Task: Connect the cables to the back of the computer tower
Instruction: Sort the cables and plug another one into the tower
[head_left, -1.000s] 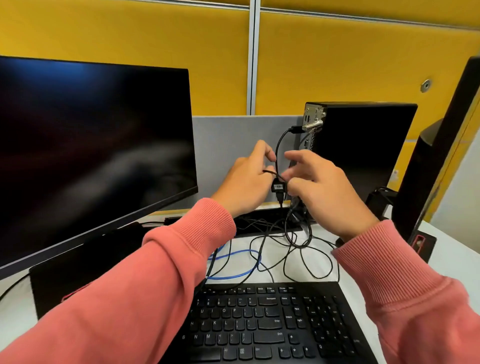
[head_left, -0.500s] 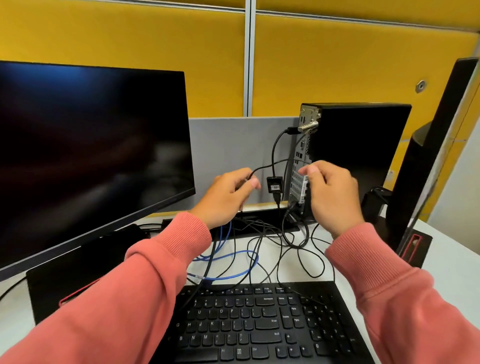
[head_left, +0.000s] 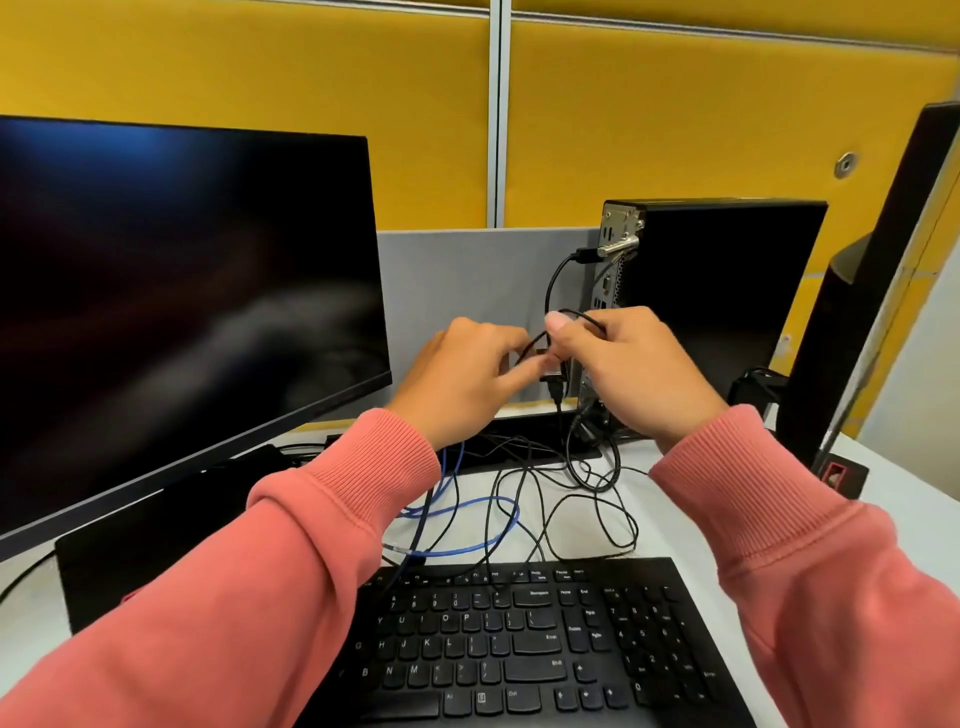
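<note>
The black computer tower (head_left: 727, 291) stands at the back right, its metal rear panel (head_left: 615, 244) facing left. One black cable's plug (head_left: 583, 255) sits in a port near the panel's top. My two hands meet just left of the panel. My right hand (head_left: 639, 364) grips a thin black cable (head_left: 576, 314) that loops over its fingers. My left hand (head_left: 462, 374) pinches a small black connector block (head_left: 555, 375) hanging on that cabling. The block's plug end is hidden behind my fingers.
A large dark monitor (head_left: 182, 291) fills the left side and a second monitor (head_left: 883, 286) stands edge-on at the right. A black keyboard (head_left: 519, 639) lies in front. Loose black cables (head_left: 587, 488) and a blue cable (head_left: 467, 519) sprawl between keyboard and tower.
Half a second ago my hands were apart, the right one at the tower's rear panel. Both have since come together around the connector block and cable.
</note>
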